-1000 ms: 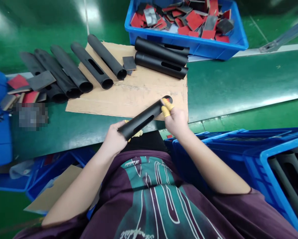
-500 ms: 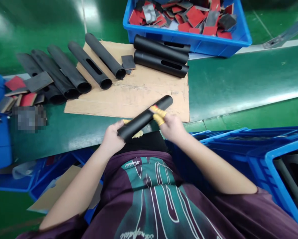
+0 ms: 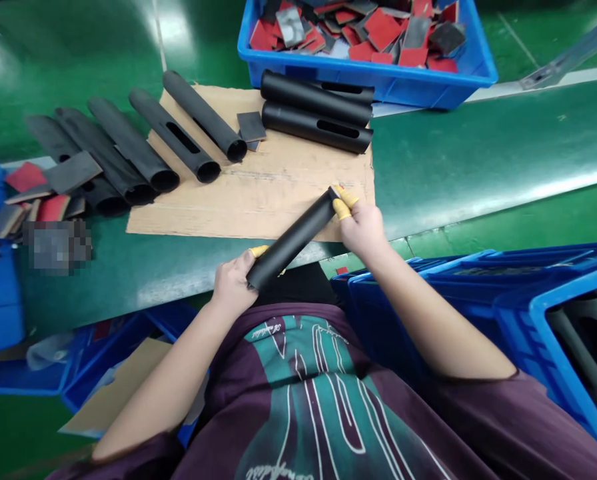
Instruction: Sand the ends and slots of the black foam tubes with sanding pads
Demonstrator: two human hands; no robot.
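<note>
Well, the person's left hand is closed around the lower end of a matte black cylindrical tube, while the right hand pinches its upper end, with yellow finger cots pressed near the rim. Held diagonally by its ends, the tube leaves its dull middle exposed, perhaps to keep that length free for inspection or handling. Below it lies a creased brown cardboard sheet, set on a smooth green table, probably to give the parts a clean, soft surface. Similar black tubes with long oblong slots lie side by side across the cardboard's left edge and onto the table, their round open ends facing the person, which likely makes them easy to grasp. Two more slotted tubes lie together near the far edge, beside a small, flat, dark rectangular pad. Beyond them, a blue plastic crate is heaped with thin, flat pads in red and grey, loosely piled within reach. At lower right, a second blue crate holds dark tubes lined up in parallel, a tidy arrangement suited to their long, rounded shape.
</note>
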